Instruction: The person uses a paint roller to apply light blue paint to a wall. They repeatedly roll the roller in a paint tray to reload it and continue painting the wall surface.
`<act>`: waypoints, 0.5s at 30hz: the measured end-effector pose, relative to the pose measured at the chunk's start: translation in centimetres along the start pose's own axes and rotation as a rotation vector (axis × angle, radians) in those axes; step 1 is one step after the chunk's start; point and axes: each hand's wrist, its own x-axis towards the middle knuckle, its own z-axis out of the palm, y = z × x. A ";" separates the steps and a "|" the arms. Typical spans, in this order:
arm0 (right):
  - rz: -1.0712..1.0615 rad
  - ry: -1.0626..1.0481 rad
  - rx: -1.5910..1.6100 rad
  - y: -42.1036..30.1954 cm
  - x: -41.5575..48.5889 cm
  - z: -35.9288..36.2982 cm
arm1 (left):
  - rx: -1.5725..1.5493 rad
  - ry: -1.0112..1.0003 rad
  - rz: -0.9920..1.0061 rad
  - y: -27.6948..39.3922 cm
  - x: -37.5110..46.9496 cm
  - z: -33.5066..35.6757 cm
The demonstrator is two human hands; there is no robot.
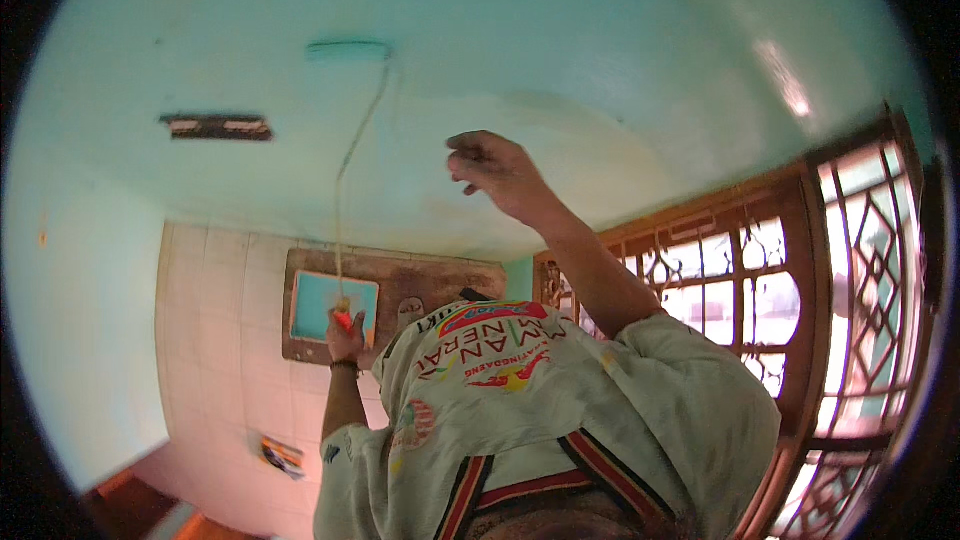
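Observation:
My left hand (346,337), with a dark bracelet at its wrist, grips the orange-red handle (343,319) of a long, thin-stemmed paint roller. The stem runs up to the roller head (349,50), which lies against the pale green wall (480,15). To the right of the stem, my right hand (491,165) is raised in front of the wall, fingers loosely bent and apart, with nothing seen in it. Beyond my left hand is a brown board-like thing (390,262) with a turquoise rectangle in it.
A dark fixture (217,127) sits on the wall left of the roller. Light tiles (210,292) lie at lower left, bearing a small orange-and-black item (281,457). Wood-framed windows with metal grilles (705,277) stand on the right.

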 end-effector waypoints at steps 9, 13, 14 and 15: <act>-0.069 -0.056 -0.210 4.6 -2.3 1.3 | -0.387 0.337 0.028 2.8 1.7 -0.9; -0.107 -0.216 -0.189 5.4 -3.4 3.9 | -0.398 0.488 0.241 10.0 5.3 -1.8; -0.152 -0.231 -0.163 5.6 -3.4 4.7 | -0.537 0.414 0.116 10.4 5.9 -1.8; -0.199 -0.244 -0.137 5.7 -3.3 5.5 | -0.602 0.388 0.190 11.6 6.6 -1.6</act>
